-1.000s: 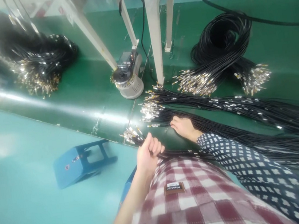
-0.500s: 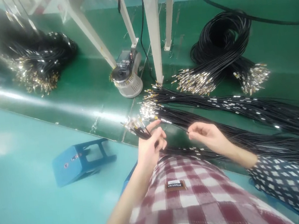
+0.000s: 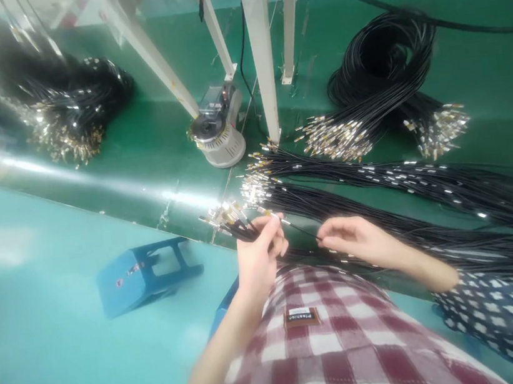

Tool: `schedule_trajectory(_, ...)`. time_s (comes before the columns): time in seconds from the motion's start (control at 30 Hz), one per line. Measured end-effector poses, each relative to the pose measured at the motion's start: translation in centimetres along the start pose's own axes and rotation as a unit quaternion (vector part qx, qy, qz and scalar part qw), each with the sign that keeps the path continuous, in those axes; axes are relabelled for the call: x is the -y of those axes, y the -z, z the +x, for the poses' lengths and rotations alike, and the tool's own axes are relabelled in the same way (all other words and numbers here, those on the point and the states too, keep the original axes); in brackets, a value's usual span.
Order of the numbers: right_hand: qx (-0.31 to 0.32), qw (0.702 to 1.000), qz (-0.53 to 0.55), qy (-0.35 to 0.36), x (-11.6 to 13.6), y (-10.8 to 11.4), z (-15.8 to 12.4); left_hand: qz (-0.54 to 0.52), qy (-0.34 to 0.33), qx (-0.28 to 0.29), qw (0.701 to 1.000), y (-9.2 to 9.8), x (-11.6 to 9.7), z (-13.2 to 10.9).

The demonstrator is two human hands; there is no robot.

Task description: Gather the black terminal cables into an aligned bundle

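My left hand (image 3: pixel 259 248) is closed round a small bunch of black cables (image 3: pixel 231 215), their metal-tipped ends sticking out past the fingers. Its thumb and forefinger also pinch a single black cable (image 3: pixel 303 230) close to its metal end. My right hand (image 3: pixel 355 239) pinches that same cable further along, so it spans the gap between both hands. Just beyond them, a long bundle of black cables (image 3: pixel 333 197) lies on the green table, with its shiny tips (image 3: pixel 256 187) gathered at the left. A second bundle (image 3: pixel 358 172) runs behind it.
Coiled black cables (image 3: pixel 382 68) lie at the back right, and another heap (image 3: pixel 69 103) at the back left. A round white-grey tape dispenser (image 3: pixel 220 140) stands beside white metal legs (image 3: pixel 262 59). Below the table edge is a blue stool (image 3: pixel 124 283) on the floor.
My left thumb has closed against the forefinger on the single cable's end. My right hand has shifted slightly left and down, still pinching that cable.
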State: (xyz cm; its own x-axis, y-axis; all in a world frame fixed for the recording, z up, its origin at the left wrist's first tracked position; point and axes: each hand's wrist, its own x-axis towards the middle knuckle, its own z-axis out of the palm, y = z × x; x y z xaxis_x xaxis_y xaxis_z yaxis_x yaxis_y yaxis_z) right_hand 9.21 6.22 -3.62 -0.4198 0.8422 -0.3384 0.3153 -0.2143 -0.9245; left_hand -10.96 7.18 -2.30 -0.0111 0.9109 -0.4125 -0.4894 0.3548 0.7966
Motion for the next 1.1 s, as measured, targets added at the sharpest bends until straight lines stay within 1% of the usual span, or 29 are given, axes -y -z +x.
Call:
schedule_trajectory(0.07, -0.066, 0.993, -0.078, 0.059, 1.4, -1.0, 1.3, 0.001, 0.002, -0.003, 1.0, -0.1, -0.1, -0.1)
schedule_trajectory(0.13, -0.122, 0.977, -0.129, 0.121, 2.9, -2.4, 2.8, 0.0, -0.001, -0.012, 1.0, -0.1, -0.1, -0.3)
schedule_trajectory(0.2, -0.143, 0.964, -0.154, 0.163, 3.8, -3.6, 3.9, 0.0, -0.006, -0.031, 1.0, -0.1, 0.0, -0.4)
schedule_trajectory(0.27, -0.141, 0.955, -0.184, 0.187, 3.3, -4.0, 4.1, -0.001, -0.012, -0.054, 0.998, 0.0, 0.1, -0.5)
schedule_trajectory(0.33, -0.122, 0.945, -0.227, 0.199, 1.1, -3.4, 3.1, -0.007, -0.017, -0.071, 0.997, 0.1, 0.2, -0.5)
schedule_trajectory(0.4, -0.097, 0.937, -0.276, 0.192, -2.4, -1.8, 1.2, -0.016, -0.016, -0.079, 0.997, 0.3, 0.5, -0.5)
schedule_trajectory(0.47, -0.085, 0.933, -0.311, 0.161, -6.0, 0.1, -0.8, -0.02, -0.011, -0.08, 0.997, 0.4, 0.7, -0.5)
schedule_trajectory(0.5, -0.08, 0.932, -0.323, 0.141, -7.4, 1.0, -1.6, -0.022, -0.008, -0.078, 0.997, 0.5, 0.7, -0.5)
schedule_trajectory(0.53, -0.077, 0.933, -0.33, 0.124, -8.3, 1.6, -2.1, -0.023, -0.006, -0.076, 0.997, 0.5, 0.7, -0.5)
schedule_trajectory(0.57, -0.079, 0.934, -0.331, 0.112, -8.7, 2.0, -2.4, -0.024, -0.004, -0.074, 0.997, 0.6, 0.7, -0.5)
schedule_trajectory(0.6, -0.082, 0.937, -0.324, 0.105, -8.6, 2.1, -2.3, -0.025, -0.001, -0.073, 0.997, 0.6, 0.7, -0.5)
schedule_trajectory(0.67, -0.089, 0.946, -0.293, 0.107, -7.2, 1.3, -1.4, -0.028, 0.003, -0.069, 0.997, 0.5, 0.5, -0.6)
schedule_trajectory(0.73, -0.074, 0.956, -0.25, 0.134, -4.9, -0.1, 0.0, -0.028, 0.006, -0.065, 0.997, 0.5, 0.3, -0.8)
schedule_trajectory(0.8, -0.052, 0.96, -0.219, 0.169, -2.8, -1.6, 1.5, -0.029, 0.011, -0.062, 0.998, 0.5, 0.2, -0.9)
schedule_trajectory(0.87, -0.053, 0.959, -0.202, 0.19, -1.4, -2.7, 2.4, -0.031, 0.019, -0.05, 0.998, 0.7, 0.1, -0.9)
schedule_trajectory(1.0, -0.063, 0.96, -0.19, 0.194, 0.3, -4.2, 2.9, -0.032, 0.028, -0.015, 0.999, 1.2, 0.2, -0.6)
schedule_trajectory(1.1, -0.044, 0.963, -0.188, 0.19, 1.4, -4.6, 3.1, -0.013, 0.045, -0.023, 0.999, 1.8, 0.5, -0.3)
